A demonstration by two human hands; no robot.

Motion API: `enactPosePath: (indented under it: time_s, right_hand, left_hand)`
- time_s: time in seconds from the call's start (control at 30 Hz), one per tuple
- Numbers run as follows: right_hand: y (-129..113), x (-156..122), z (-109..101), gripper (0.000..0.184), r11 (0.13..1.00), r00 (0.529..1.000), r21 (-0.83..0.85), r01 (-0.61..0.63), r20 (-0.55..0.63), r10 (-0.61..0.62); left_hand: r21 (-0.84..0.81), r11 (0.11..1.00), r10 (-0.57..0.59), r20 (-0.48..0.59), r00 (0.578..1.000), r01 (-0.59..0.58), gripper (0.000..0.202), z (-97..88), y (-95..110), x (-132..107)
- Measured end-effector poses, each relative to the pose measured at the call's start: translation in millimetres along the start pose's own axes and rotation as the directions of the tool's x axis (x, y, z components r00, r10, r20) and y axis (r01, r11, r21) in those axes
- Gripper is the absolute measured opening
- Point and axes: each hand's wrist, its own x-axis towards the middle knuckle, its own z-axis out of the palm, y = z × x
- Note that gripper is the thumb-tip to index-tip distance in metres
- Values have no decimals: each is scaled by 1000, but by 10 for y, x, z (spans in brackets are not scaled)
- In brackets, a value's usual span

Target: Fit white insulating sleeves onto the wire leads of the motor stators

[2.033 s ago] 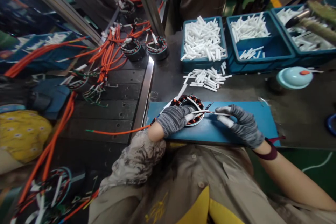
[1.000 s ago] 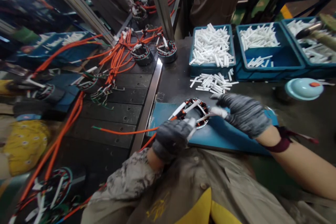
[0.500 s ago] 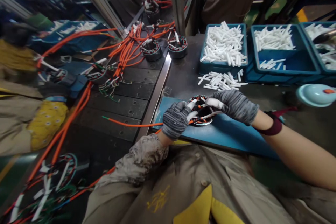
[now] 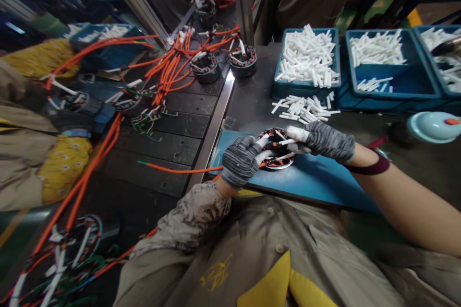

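**Crowded dark bench, close work**

Blue bins heaped with white tubes stand beyond your blue mat; a metal strip borders its left side. Your left hand, gloved, is at the ring's left edge, fingertips bunched; cannot tell what they pinch. Your right hand, gloved, grasps the right end of a white sleeve over the wound ring. Ring sits on the mat, partly covered by both hands. Lidded cup well to the right. Loose pile lies between ring and nearest bin. Orange cable trails left from your left hand. Smallest: that white sleeve, between your hands.
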Motion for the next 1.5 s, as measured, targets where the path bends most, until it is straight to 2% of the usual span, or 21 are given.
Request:
enactPosePath:
  time_s: [0.13,0.2,0.33,0.43,0.53,0.67,0.77,0.83,0.87,0.93,0.97,1.03,1.07,1.13,1.2,1.23,1.27,1.33,1.4,1.47,1.5]
  right_hand:
    - [-25,-21,44,68,1000,1000,20,23,6,-23]
    - [-45,-32,70,70,999,999,-2,41,-20,-41]
    - [-57,-40,103,69,995,993,-21,96,-71,-97]
    - [-51,-37,117,70,992,987,-24,122,-98,-124]
    - [-38,-34,124,70,990,984,-31,139,-112,-142]
    - [0,-31,121,72,989,984,-58,132,-111,-138]
    - [18,-25,119,73,989,984,-55,140,-101,-145]
    - [10,-20,124,74,989,985,-51,142,-96,-146]
    - [0,-20,129,74,989,985,-49,138,-95,-142]
    - [-31,-30,144,73,990,985,-47,135,-105,-139]
    - [-47,-44,152,72,988,981,-49,146,-122,-151]
    - [-66,-96,162,66,976,955,-79,204,-205,-216]
    - [-62,-134,161,63,967,926,-102,233,-279,-253]
    - [-15,-230,146,57,961,838,-124,248,-469,-277]
    - [83,-340,127,52,974,744,-55,221,-636,-205]
    - [146,-395,122,50,977,713,8,215,-685,-151]
    - [216,-448,123,49,975,701,71,210,-706,-99]
    - [366,-547,151,48,969,713,167,184,-701,-15]
    - [526,-636,209,46,973,750,203,112,-660,51]
    - [693,-718,277,42,982,783,186,13,-612,105]
    - [775,-755,309,42,986,784,167,-30,-608,127]
  left_hand:
    - [-51,999,2,-110,994,-8,42,-98,68,76]
    - [-60,998,16,-66,998,-20,37,-131,112,105]
    - [-56,994,99,100,990,-94,20,-141,170,92]
    - [-28,987,158,96,983,-156,17,-146,198,66]
    - [25,985,170,65,983,-172,16,-231,191,87]
    - [-35,995,98,60,993,-96,19,-537,7,164]
    - [-19,998,-61,0,998,61,15,-791,-229,229]
    - [38,990,-137,-32,990,138,43,-879,-342,258]
    - [40,990,-137,-32,990,138,61,-883,-367,261]
    - [-41,997,-62,40,997,63,88,-802,-349,239]
    - [-109,994,11,108,994,1,95,-720,-312,215]
    - [-223,970,152,253,955,-95,101,-502,-214,150]
    - [-243,962,195,312,930,-120,102,-384,-165,115]
    - [-216,966,214,374,902,-139,99,-175,-89,49]
    - [-168,971,222,384,896,-169,92,-40,-40,-7]
    - [-157,966,252,387,887,-205,88,-4,-20,-30]
    - [-152,957,287,390,875,-246,84,17,3,-47]
    - [-128,954,299,411,861,-270,77,26,59,-57]
    - [-75,977,212,474,855,-200,69,15,126,-27]
    - [-37,991,130,560,818,-132,58,-12,178,35]
    - [-33,992,119,599,792,-124,53,-34,187,69]
